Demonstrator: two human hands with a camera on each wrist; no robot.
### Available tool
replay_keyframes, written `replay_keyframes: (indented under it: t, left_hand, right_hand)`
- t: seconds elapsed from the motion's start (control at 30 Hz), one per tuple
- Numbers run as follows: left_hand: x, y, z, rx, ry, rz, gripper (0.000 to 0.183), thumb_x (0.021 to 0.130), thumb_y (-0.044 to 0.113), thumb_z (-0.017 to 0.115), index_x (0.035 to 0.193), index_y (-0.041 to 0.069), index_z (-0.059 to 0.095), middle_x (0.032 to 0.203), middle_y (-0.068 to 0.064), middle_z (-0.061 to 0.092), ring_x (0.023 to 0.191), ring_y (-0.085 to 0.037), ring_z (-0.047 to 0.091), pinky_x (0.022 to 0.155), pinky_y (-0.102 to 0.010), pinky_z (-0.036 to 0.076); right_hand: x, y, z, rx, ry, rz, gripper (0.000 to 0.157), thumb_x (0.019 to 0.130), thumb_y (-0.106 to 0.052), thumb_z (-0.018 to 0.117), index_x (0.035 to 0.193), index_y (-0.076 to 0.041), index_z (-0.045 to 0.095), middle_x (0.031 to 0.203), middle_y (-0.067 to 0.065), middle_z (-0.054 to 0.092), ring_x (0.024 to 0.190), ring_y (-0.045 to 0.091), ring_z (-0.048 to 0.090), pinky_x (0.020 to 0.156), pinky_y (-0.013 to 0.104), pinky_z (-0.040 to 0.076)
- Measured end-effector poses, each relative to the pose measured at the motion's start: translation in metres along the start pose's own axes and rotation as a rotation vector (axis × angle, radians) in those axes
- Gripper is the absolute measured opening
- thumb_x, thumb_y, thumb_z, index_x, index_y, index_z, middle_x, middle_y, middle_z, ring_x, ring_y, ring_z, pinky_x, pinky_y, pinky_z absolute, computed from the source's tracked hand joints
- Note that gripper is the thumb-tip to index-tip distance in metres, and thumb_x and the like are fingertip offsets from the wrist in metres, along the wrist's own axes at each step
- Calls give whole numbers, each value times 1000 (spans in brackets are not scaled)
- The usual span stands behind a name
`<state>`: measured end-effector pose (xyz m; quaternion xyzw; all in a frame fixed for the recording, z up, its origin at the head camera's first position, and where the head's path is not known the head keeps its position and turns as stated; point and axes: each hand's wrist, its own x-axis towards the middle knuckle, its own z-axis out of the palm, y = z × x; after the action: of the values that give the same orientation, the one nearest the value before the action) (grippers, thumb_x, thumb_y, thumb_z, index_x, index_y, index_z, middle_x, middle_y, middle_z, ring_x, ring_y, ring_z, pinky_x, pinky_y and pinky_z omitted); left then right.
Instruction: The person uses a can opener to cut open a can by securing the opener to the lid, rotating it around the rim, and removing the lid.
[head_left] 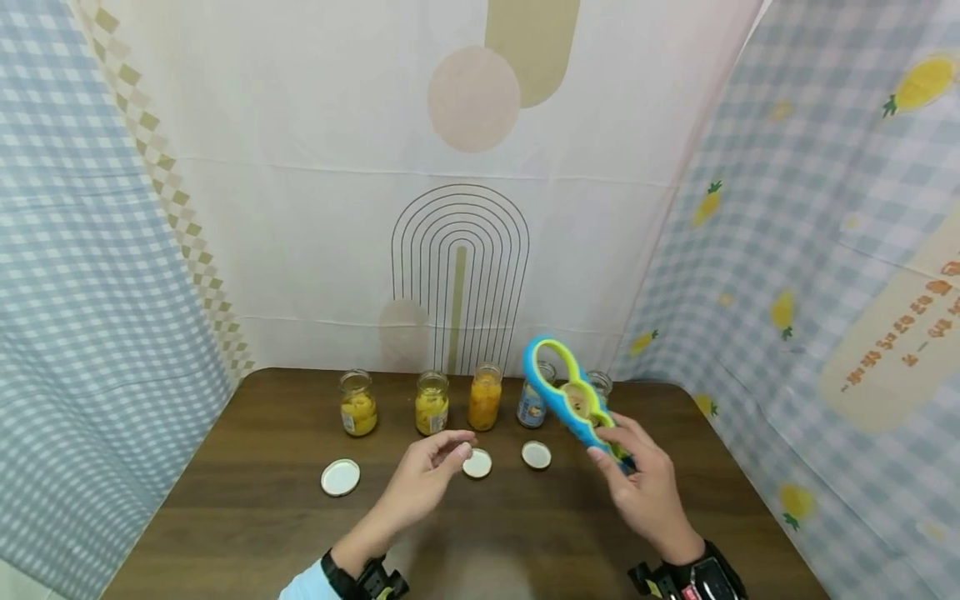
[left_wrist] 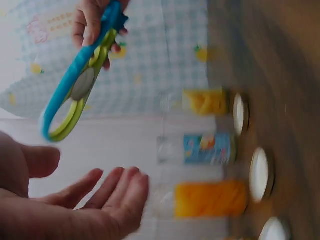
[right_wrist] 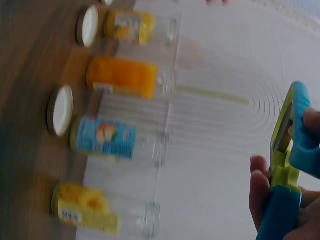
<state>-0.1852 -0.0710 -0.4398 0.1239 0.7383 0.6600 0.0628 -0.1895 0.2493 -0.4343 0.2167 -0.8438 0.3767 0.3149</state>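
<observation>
My right hand (head_left: pixel 645 483) grips one end of a blue and green jar opener (head_left: pixel 552 394), raised above the table and tilted. A round lid (left_wrist: pixel 83 84) sits in the opener's middle ring. My left hand (head_left: pixel 427 473) is in the air to the left, thumb and fingers apart, holding nothing. Near its fingertips a white lid (head_left: pixel 477 464) lies on the table. Behind the hands stand uncapped glass jars: an orange-filled jar (head_left: pixel 485 398), a blue-labelled jar (right_wrist: pixel 105 137) and a jar of yellow fruit (right_wrist: pixel 85 205), which the opener and right hand partly hide in the head view.
Two more uncapped jars of yellow fruit, a left jar (head_left: pixel 358 408) and its neighbour (head_left: pixel 431 407), stand along the back of the brown table (head_left: pixel 247 500). A lid (head_left: pixel 341 477) lies at the left and another lid (head_left: pixel 536 455) nearer the right hand. Cloth curtains (head_left: pixel 315 250) surround the table.
</observation>
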Motion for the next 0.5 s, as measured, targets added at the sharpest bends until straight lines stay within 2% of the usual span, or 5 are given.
replay_keyframes:
  t: [0.1,0.17,0.3,0.4,0.5]
  left_hand:
    - [11,-4,6,-278,-137,-87,50,115,33,50,146,-5,57,143,-21,68,130,-29,69,109,-40,59]
    - [17,-4,11,-482,-235,-156,53,116,34,48,149,-7,54,141,-20,69,130,-27,69,113,-42,56]
    - [23,0,15,-809,-429,-252,68,115,45,44,162,-2,36,157,-23,56,144,-33,60,122,-48,47]
    - [24,2,16,-944,-525,-277,76,114,50,41,169,3,19,168,-21,42,150,-31,54,124,-46,46]
    - [24,2,16,-985,-560,-267,75,115,46,40,170,2,14,162,-15,48,144,-25,59,119,-39,51]
  right_hand:
    - [-5,-10,10,48,-80,-73,35,86,7,83,112,-15,77,133,14,71,112,4,68,88,9,54]
    - [-7,-18,15,89,-143,-124,35,87,6,82,114,-17,76,134,15,70,109,9,71,87,12,56]
    - [-9,-33,23,124,-247,-202,35,91,0,81,118,-22,75,137,14,69,102,13,75,82,18,59]
    - [-9,-40,25,110,-288,-233,35,93,-5,80,121,-25,75,139,11,68,105,16,75,83,23,60]
    - [-9,-42,25,99,-306,-243,35,95,-7,80,124,-26,74,140,10,68,109,19,75,84,27,62]
